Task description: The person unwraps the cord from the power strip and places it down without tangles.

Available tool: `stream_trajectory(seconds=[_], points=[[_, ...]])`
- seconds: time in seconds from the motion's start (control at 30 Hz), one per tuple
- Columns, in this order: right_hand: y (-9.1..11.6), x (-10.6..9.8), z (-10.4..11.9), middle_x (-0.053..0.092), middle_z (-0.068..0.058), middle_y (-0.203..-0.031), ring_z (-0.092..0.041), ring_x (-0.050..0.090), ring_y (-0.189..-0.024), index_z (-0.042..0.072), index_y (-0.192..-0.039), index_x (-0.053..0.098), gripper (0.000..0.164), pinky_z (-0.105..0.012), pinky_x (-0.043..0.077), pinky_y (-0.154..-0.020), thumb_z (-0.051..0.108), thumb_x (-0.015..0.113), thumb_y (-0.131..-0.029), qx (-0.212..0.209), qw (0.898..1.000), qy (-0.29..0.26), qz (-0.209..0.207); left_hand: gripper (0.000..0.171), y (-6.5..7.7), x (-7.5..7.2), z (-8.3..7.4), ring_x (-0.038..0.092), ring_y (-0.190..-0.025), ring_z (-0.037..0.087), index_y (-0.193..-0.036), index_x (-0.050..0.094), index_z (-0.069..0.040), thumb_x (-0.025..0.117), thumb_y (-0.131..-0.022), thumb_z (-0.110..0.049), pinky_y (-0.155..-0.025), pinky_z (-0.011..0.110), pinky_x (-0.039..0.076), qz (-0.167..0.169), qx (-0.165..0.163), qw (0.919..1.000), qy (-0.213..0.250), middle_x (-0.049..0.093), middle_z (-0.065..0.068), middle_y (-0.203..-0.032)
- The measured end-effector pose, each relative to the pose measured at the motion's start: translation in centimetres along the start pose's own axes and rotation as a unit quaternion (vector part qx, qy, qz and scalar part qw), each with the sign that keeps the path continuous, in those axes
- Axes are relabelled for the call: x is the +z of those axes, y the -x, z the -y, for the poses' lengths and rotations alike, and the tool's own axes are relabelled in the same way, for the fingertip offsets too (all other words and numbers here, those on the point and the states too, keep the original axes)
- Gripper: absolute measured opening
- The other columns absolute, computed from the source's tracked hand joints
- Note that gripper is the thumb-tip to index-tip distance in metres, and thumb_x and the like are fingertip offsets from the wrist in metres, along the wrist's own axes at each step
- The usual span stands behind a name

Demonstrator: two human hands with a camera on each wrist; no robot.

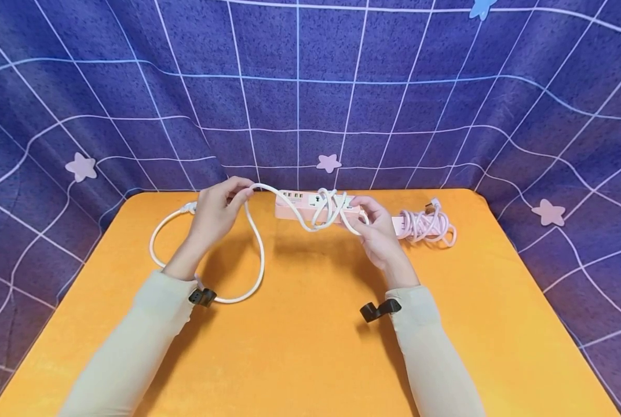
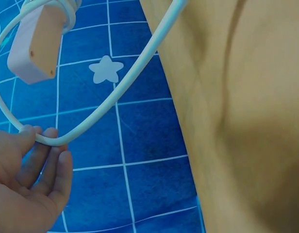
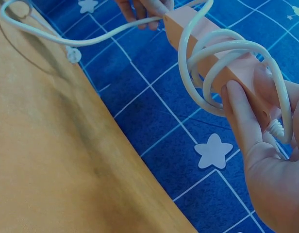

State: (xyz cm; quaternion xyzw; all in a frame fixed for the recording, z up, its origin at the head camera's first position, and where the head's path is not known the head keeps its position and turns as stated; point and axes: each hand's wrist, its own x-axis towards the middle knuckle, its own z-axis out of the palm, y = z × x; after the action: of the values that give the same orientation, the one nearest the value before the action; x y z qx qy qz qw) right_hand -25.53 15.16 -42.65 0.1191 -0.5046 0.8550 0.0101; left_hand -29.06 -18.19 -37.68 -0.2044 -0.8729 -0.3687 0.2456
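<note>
A pink power strip (image 1: 288, 214) is held above the far part of the table by my right hand (image 1: 379, 238), whose thumb and fingers grip its right end. In the right wrist view, loose turns of white cord (image 3: 184, 63) wrap around the strip, and the ribbed cord end (image 3: 275, 128) shows beside the fingers. My left hand (image 1: 218, 209) pinches the same cord between thumb and fingertips, left of the strip. From there a wide loop hangs down past the left wrist. The cord's plug (image 1: 188, 207) appears just behind the left hand.
Behind the right hand lies a second power strip (image 1: 398, 226) with a pale pink cord (image 1: 426, 227) bundled around it, its plug (image 1: 433, 204) sticking up. The orange table (image 1: 310, 347) ends at a blue gridded curtain (image 1: 269, 104) with star shapes. Black wrist cameras sit on both sleeves.
</note>
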Motion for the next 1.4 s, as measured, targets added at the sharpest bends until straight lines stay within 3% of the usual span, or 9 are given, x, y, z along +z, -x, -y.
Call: stream_trajectory(seconds=[0.3, 0.63, 1.03, 1.4], points=[[0.0, 0.0, 0.1, 0.058, -0.007, -0.117, -0.016, 0.068, -0.097, 0.013, -0.105, 0.068, 0.04, -0.031, 0.063, -0.087, -0.023, 0.054, -0.095, 0.0, 1.0, -0.01, -0.006, 0.013, 0.0, -1.2, -0.4, 0.064, -0.079, 0.016, -0.111, 0.081, -0.012, 0.072, -0.102, -0.016, -0.074, 0.026, 0.049, -0.006, 0.046, 0.9984, -0.032, 0.076, 0.004, -0.093], [-0.1, 0.0, 0.1, 0.057, -0.009, -0.12, -0.02, 0.072, -0.095, 0.013, -0.106, 0.067, 0.039, -0.035, 0.063, -0.09, -0.022, 0.053, -0.097, -0.006, 1.0, -0.007, -0.009, 0.014, 1.2, -3.3, -0.2, 0.061, -0.08, 0.014, -0.113, 0.08, -0.01, 0.074, -0.1, -0.014, -0.075, 0.024, 0.046, 0.009, 0.075, 0.9957, -0.054, 0.075, 0.003, -0.094], [0.0, -0.2, 0.1, 0.057, -0.009, -0.123, -0.019, 0.071, -0.098, 0.013, -0.107, 0.067, 0.041, -0.034, 0.062, -0.091, -0.024, 0.053, -0.096, -0.005, 1.0, -0.01, -0.015, 0.017, 2.3, -4.8, 1.0, 0.057, -0.078, 0.013, -0.116, 0.08, -0.011, 0.073, -0.101, -0.013, -0.071, 0.024, 0.042, 0.047, 0.081, 0.9928, -0.075, 0.073, -0.001, -0.092], [0.0, -0.2, 0.1, 0.057, -0.007, -0.123, -0.017, 0.068, -0.104, 0.013, -0.107, 0.067, 0.041, -0.039, 0.061, -0.096, -0.023, 0.053, -0.096, -0.007, 1.0, -0.01, -0.012, 0.011, 3.1, -5.9, 2.8, 0.063, -0.081, 0.014, -0.11, 0.081, -0.014, 0.074, -0.101, -0.014, -0.073, 0.024, 0.047, 0.064, 0.068, 0.9901, -0.105, 0.078, 0.0, -0.099]])
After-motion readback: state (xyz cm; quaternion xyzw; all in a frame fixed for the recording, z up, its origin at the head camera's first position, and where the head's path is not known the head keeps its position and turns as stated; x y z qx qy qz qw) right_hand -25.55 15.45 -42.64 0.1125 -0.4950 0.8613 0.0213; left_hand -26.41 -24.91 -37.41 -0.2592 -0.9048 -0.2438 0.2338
